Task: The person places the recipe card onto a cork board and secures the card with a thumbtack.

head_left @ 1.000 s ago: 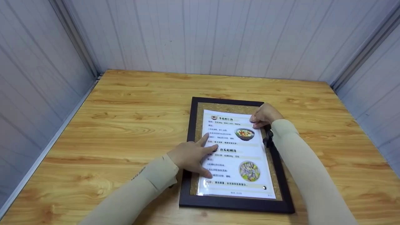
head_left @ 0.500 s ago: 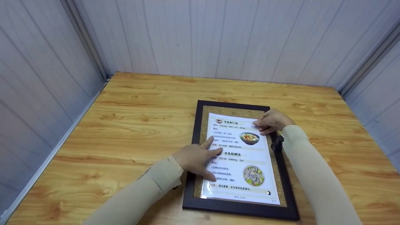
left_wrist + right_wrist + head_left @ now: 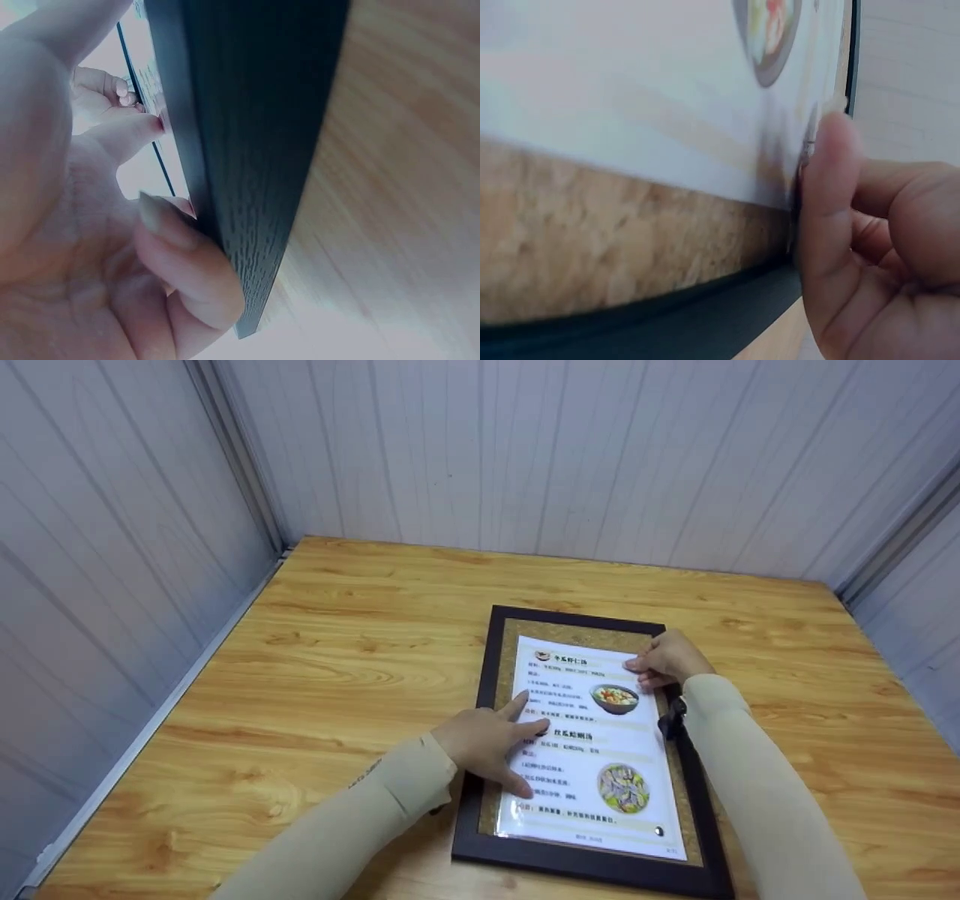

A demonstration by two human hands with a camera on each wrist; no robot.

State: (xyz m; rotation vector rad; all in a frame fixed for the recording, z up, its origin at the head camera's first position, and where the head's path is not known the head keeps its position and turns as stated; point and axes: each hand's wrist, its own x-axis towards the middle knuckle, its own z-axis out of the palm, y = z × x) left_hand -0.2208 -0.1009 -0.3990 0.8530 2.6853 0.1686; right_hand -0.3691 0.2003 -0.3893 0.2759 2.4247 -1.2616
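Note:
A printed recipe sheet [image 3: 585, 757] with a glossy surface lies on a cork board [image 3: 581, 631] in a dark frame [image 3: 491, 656]. My left hand [image 3: 487, 746] rests on the sheet's left side with spread fingers, palm over the frame's edge; its curled little finger touches the frame [image 3: 247, 150] in the left wrist view. At the sheet's top right corner, my right hand [image 3: 671, 660] has curled fingers, thumb and forefinger together. In the right wrist view, the thumb [image 3: 832, 165] mostly hides a small dark thing between it and the sheet [image 3: 630, 112]; its kind is unclear.
The wood-grain table [image 3: 360, 645] surrounds the frame. Pale panel walls [image 3: 525, 457] enclose the table at the back and both sides. A small dark round thing [image 3: 659, 831] sits near the sheet's lower right corner.
The whole scene has shifted right and slightly down in the head view as the camera turned. Both hands stay at the same places on the sheet, the right fingers moving only slightly.

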